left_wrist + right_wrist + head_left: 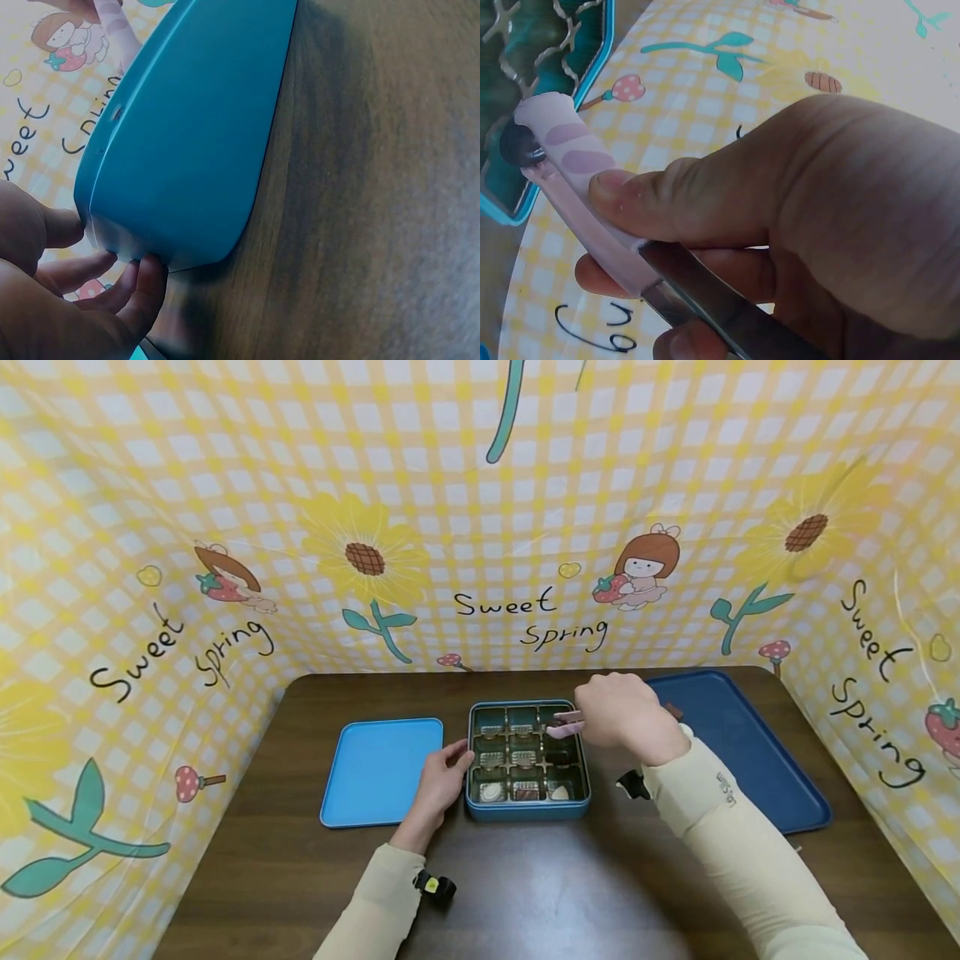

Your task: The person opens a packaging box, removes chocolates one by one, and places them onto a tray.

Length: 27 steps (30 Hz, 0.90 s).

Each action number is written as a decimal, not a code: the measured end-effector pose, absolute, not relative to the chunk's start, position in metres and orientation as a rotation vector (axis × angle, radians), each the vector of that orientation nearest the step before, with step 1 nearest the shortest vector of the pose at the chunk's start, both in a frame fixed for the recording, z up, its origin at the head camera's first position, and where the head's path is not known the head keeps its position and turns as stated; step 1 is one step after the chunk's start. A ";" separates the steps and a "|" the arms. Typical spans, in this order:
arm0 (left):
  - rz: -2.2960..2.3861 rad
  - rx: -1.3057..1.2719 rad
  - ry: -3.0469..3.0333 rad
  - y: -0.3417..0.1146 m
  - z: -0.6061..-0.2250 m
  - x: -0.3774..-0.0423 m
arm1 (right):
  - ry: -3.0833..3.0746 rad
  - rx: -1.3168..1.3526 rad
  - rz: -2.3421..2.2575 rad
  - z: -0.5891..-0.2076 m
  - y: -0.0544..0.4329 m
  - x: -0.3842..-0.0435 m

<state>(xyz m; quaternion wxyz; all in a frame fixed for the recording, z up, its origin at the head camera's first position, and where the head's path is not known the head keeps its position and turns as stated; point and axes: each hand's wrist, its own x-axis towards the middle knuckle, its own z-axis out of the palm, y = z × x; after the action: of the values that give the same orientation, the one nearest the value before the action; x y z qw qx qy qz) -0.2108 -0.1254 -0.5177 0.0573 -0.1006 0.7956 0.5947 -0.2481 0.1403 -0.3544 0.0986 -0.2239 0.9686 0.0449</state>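
Dark blue tray (750, 752) at your 2 o'clock, bare. Light blue lid (378, 768) at 10, beside teal tin (525, 810). Your left hand (438, 781) presses straight fingers on tin's left wall. Your right hand (622, 710) pinches pink-tipped tongs (564, 724) over tin's top-right compartment, tips holding small dark piece (521, 144).

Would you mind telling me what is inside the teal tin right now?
The teal tin has nine compartments. The near row holds three chocolates; the others show only foil liners. The right hand and its pink tongs cover part of the right column.
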 end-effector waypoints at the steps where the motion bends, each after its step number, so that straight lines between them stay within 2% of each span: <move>1: 1.799 -0.305 2.416 -0.125 -0.518 -0.211 | 2.867 -0.655 0.127 -0.354 0.143 -0.248; 27: 1.814 -0.296 2.414 -0.126 -0.515 -0.210 | 2.855 -0.448 -0.004 -0.351 0.208 -0.250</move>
<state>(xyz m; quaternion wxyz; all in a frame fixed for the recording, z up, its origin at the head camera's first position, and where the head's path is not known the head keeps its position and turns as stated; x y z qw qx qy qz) -0.2098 -0.1258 -0.5150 0.0537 -0.0974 0.7946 0.5969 -0.2505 0.2080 -0.3513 0.1255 -0.1537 0.9801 -0.0012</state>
